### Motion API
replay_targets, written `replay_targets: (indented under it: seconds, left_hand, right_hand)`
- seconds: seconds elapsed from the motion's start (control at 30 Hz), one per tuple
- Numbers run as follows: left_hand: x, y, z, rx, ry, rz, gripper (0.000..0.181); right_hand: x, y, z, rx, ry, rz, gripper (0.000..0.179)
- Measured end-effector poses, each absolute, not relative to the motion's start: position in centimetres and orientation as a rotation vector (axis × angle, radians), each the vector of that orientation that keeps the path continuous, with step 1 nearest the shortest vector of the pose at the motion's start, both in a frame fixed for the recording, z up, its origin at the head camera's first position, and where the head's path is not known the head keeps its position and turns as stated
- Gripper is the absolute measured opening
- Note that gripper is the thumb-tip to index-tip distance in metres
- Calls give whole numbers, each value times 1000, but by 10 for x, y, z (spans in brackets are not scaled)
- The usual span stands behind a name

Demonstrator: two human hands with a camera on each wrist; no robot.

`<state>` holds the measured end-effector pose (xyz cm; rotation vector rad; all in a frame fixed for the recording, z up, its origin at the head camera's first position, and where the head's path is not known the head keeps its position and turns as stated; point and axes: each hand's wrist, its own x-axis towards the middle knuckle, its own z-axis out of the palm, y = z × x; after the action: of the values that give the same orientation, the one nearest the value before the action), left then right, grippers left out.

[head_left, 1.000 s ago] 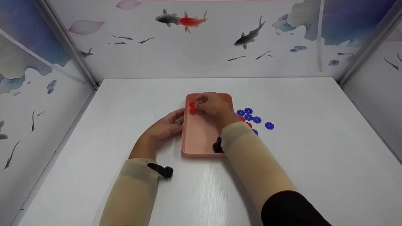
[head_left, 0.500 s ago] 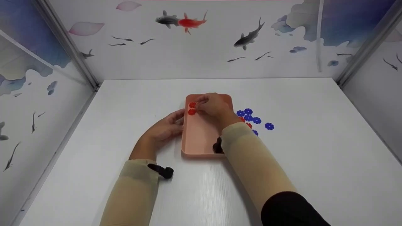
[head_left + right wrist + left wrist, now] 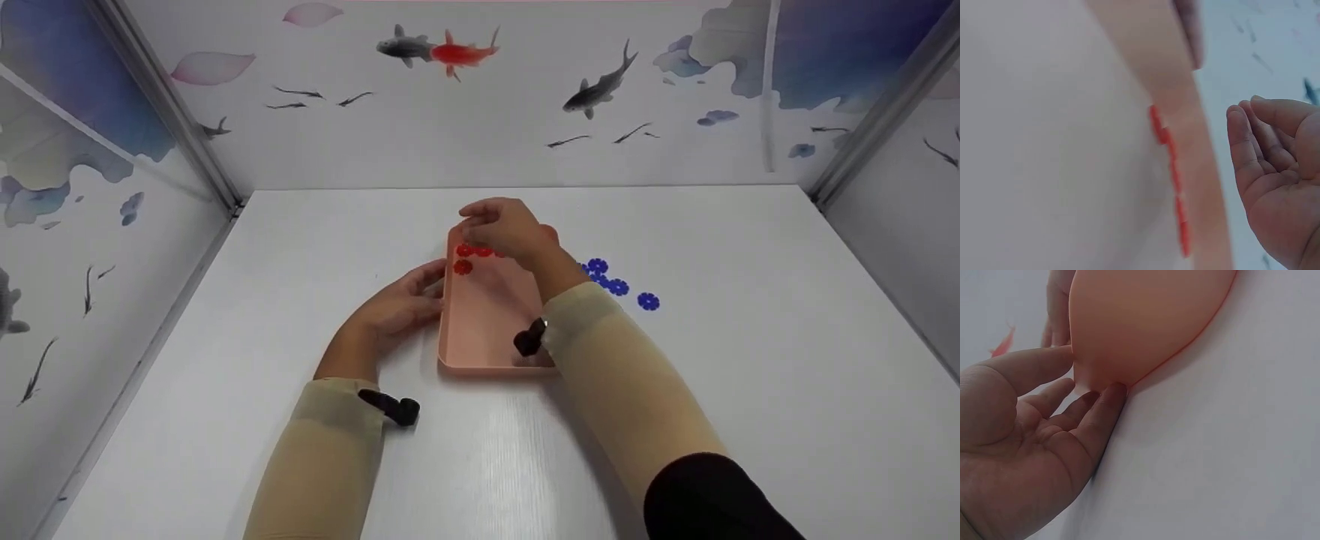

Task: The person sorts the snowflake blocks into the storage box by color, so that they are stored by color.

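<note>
A shallow pink tray (image 3: 487, 330) lies on the white table. Inside it, red notched discs (image 3: 463, 267) shaped like flowers line the far end, with one placed below the row at the left. My right hand (image 3: 504, 225) hovers above the tray's far end, fingers loosely bent and nothing between them; the right wrist view shows the palm (image 3: 1280, 180) beyond the tray wall and the red row. My left hand (image 3: 401, 301) rests its fingertips against the tray's left side. In the left wrist view, its fingers (image 3: 1100, 416) touch the outer wall at the bottom.
Several blue notched discs (image 3: 649, 301) lie on the table right of the tray, partly behind the right forearm. Black wrist cameras (image 3: 530, 337) stick out from both sleeves. White printed panels (image 3: 517, 150) wall in the table's back and sides.
My right hand has let go of the red discs and lifted up toward the tray's far edge, uncovering more of the red row. The left hand stays at the tray's side.
</note>
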<state>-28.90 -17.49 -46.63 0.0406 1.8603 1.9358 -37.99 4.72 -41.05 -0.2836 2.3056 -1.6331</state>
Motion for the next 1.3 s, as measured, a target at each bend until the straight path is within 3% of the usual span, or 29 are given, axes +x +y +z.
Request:
replay_targets:
  seconds: [0.23, 0.5, 0.8, 1.3]
  left_hand:
    - [-289, -174, -466, 23, 1876, 1930, 85]
    - [-288, -172, -468, -5, 1821, 1992, 86]
    - [-287, -172, -467, -34, 1847, 1974, 83]
    - [-286, -173, -466, -26, 1844, 1968, 85]
  right_hand:
    - [-368, 77, -389, -417, 2262, -1792, 27]
    - [-347, 137, -383, -388, 2349, -1816, 35]
    - [-336, 199, -394, -222, 2483, -1711, 36]
    - [-343, 232, -424, -127, 2501, -1301, 43]
